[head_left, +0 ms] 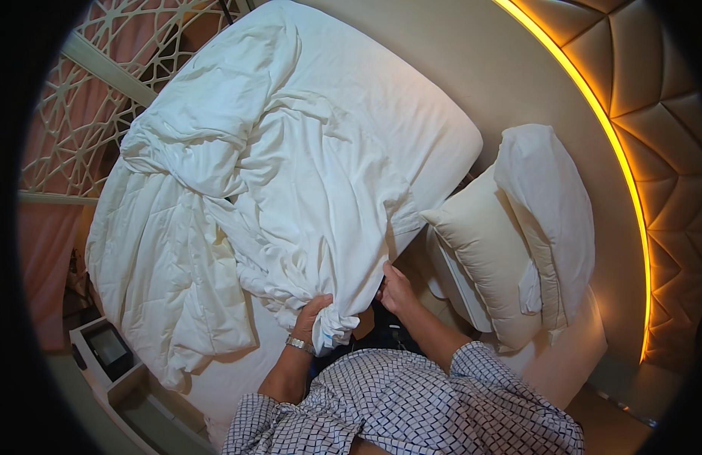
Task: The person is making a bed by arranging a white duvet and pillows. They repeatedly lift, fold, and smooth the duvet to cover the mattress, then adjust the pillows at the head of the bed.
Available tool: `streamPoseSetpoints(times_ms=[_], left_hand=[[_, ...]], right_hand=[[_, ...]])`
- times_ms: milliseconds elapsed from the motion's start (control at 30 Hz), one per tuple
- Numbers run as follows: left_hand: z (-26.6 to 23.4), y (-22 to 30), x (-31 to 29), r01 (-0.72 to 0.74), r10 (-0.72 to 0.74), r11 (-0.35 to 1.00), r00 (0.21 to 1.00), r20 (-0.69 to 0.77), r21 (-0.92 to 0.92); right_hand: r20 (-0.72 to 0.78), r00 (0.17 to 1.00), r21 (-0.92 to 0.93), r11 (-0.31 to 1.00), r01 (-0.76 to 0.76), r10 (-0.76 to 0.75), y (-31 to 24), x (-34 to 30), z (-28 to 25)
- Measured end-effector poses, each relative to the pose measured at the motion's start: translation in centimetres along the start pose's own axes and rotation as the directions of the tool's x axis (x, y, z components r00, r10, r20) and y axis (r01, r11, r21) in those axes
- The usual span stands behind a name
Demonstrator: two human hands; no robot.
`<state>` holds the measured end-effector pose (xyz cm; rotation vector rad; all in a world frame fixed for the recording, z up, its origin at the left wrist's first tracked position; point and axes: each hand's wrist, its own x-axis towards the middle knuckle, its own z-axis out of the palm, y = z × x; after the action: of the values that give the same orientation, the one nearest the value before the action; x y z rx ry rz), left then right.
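A large piece of white bed linen point(328, 189) lies rumpled across the bed and runs down toward my body; whether it is a sheet or a duvet cover I cannot tell. My left hand point(314, 312), with a metal watch on the wrist, is closed around a gathered bunch of it. To the right, my right hand point(396, 290) pinches the edge of the same linen, its fingertips partly hidden. Between the two hands the cloth hangs in folds. A cream quilted duvet point(161, 265) spreads beside it on the left.
The white mattress point(396, 98) reaches toward the far side. Cream and white pillows point(480, 250) are piled at the right, near a padded wall point(662, 152) with a glowing light strip point(624, 159). A lattice screen point(86, 106) stands at the far left, and an open-topped cabinet point(112, 364) at the near left.
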<state>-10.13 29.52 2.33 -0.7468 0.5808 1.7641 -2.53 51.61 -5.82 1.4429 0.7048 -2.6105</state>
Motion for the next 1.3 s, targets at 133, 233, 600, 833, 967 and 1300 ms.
streamPoseSetpoints(times_ms=[133,233,600,833,967,1300], left_hand=[[1.0,-0.1,-1.0,0.033,-0.034,0.999,0.999,-0.011,-0.012],[0.5,0.1,-1.4,0.112,-0.111,0.985,0.994,-0.016,0.130],[3.5,0.8,-1.6,-0.230,0.369,0.758,0.923,-0.110,0.610],[3.9,1.5,-1.2,-0.145,0.251,0.897,0.945,-0.211,0.418],[-0.3,0.0,0.5,-0.124,0.219,0.920,0.950,-0.224,0.372],[-0.9,0.5,0.1,0.148,-0.149,0.939,0.989,-0.020,0.310]], right_hand=[[0.068,0.997,0.040,0.998,-0.041,0.038,-0.1,-0.5,0.6],[0.024,0.998,-0.060,0.997,-0.049,0.050,0.2,-0.6,0.1],[-0.131,0.965,-0.327,0.909,-0.259,0.228,2.0,-1.4,-2.2],[-0.052,0.983,-0.176,0.967,-0.184,0.177,1.5,-1.3,-1.8],[0.031,0.997,0.096,0.993,-0.070,0.067,0.6,-0.4,-1.8],[-0.219,0.965,-0.542,0.841,0.003,-0.145,0.8,-1.0,-0.7]])
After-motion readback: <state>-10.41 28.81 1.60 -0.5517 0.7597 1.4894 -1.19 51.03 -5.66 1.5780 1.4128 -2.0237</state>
